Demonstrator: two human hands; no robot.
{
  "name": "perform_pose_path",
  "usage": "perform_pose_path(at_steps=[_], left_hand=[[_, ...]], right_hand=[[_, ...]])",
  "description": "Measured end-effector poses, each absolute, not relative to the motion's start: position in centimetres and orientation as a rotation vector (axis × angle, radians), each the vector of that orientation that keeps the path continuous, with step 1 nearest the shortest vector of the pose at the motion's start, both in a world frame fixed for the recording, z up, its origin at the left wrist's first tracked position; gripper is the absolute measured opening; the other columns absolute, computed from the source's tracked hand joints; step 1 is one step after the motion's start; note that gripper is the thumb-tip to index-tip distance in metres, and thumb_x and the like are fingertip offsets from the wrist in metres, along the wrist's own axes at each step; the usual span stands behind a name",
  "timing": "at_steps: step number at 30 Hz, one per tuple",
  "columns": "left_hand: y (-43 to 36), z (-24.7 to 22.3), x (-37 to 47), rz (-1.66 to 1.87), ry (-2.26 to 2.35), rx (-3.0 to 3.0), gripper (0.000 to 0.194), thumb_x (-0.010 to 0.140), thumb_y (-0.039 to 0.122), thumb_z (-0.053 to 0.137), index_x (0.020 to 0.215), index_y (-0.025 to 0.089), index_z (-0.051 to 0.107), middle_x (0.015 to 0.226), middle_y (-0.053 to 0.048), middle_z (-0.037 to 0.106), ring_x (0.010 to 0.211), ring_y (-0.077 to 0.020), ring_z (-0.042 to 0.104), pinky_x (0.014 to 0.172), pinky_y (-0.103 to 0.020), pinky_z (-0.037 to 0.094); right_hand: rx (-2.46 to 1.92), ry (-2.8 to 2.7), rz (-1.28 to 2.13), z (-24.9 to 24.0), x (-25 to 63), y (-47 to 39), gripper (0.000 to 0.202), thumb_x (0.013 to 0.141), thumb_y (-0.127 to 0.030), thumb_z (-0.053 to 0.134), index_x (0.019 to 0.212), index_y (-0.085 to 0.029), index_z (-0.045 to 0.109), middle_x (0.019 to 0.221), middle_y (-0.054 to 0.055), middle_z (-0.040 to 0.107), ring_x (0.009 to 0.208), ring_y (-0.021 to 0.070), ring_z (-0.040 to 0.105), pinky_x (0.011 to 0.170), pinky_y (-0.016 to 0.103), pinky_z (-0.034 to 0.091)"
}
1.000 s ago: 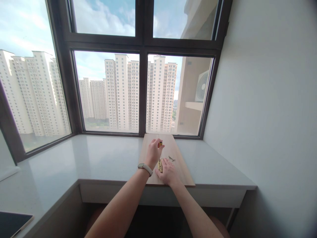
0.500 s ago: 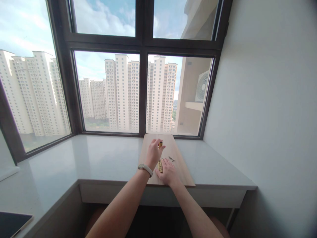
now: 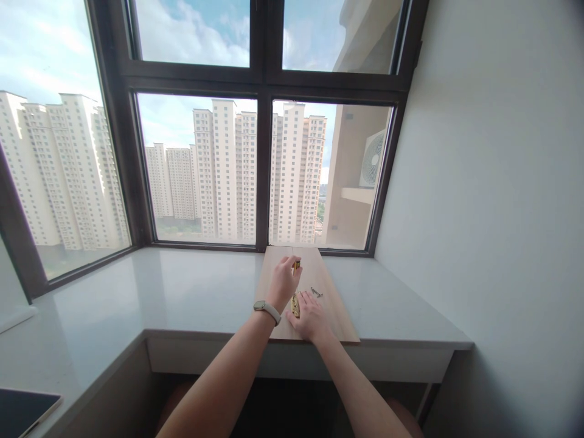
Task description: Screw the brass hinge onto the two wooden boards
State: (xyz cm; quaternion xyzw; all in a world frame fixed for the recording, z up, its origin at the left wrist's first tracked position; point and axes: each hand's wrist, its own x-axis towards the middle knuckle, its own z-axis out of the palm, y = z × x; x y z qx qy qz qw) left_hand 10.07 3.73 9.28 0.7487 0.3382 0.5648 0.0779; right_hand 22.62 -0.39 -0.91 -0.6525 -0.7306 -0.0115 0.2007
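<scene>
My left hand (image 3: 283,281) is closed around the yellow-and-black handle of what looks like a small screwdriver (image 3: 297,265), above a wooden board. A thin shaft seems to run down from it towards a gold-coloured metal piece (image 3: 295,306); whether the tip touches is too small to tell. My right hand (image 3: 310,316) steadies this ornate-looking piece against the board, thumb at its near left and fingers along its right side. Just beyond my right fingertips lies a small, thin metal part (image 3: 316,292).
The pale wooden board (image 3: 335,313) rests on a white windowsill counter (image 3: 205,295), reaching from its front edge to the window frame (image 3: 262,170). A dark flat device (image 3: 27,410) lies at the lower left. A white wall (image 3: 493,182) bounds the right side.
The yellow-and-black handle has turned in my left hand, showing a different face. My right hand and the gold-coloured piece have stayed put.
</scene>
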Motion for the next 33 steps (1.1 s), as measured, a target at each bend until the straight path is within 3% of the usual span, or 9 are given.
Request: perform_pose_path(at_steps=[6,14,25,33], left_hand=[[3.67,9.19,10.45,1.695,1.078,2.202,0.02,0.09,0.018,0.066,0.109,0.024,0.066,0.099,-0.005,0.061,0.082,-0.0169,0.065,0.076,-0.032,0.056],[3.89,9.47,10.35,1.687,1.079,2.184,0.029,0.091,0.011,0.059,0.117,0.025,0.064,0.103,-0.007,0.063,0.085,-0.0186,0.065,0.076,-0.034,0.056],[3.91,9.04,10.51,1.715,1.094,2.174,0.017,0.09,0.019,0.068,0.106,0.024,0.067,0.093,-0.004,0.062,0.077,-0.0161,0.064,0.072,-0.032,0.055],[4.12,9.16,10.72,1.705,1.065,2.171,0.032,0.091,0.011,0.063,0.12,0.022,0.062,0.105,-0.008,0.067,0.09,-0.0199,0.068,0.081,-0.036,0.057]], right_hand=[[-1.823,-2.037,-0.056,-1.12,22.69,-0.2,0.08,0.091,-0.06,0.043,0.153,-0.01,0.043,0.159,0.015,0.038,0.149,0.0314,0.03,0.123,0.041,0.018],[-1.819,-2.036,-0.062,-1.48,22.76,-0.06,0.082,0.091,-0.063,0.042,0.155,-0.01,0.041,0.16,0.014,0.037,0.149,0.0303,0.03,0.122,0.039,0.018],[-1.829,-2.045,-0.062,-1.46,22.85,-0.08,0.082,0.091,-0.062,0.041,0.154,-0.01,0.04,0.16,0.014,0.037,0.15,0.0295,0.028,0.123,0.039,0.016],[-1.812,-2.045,-0.083,-1.72,22.88,0.11,0.082,0.092,-0.063,0.042,0.154,-0.009,0.041,0.159,0.015,0.038,0.148,0.031,0.031,0.122,0.039,0.018]])
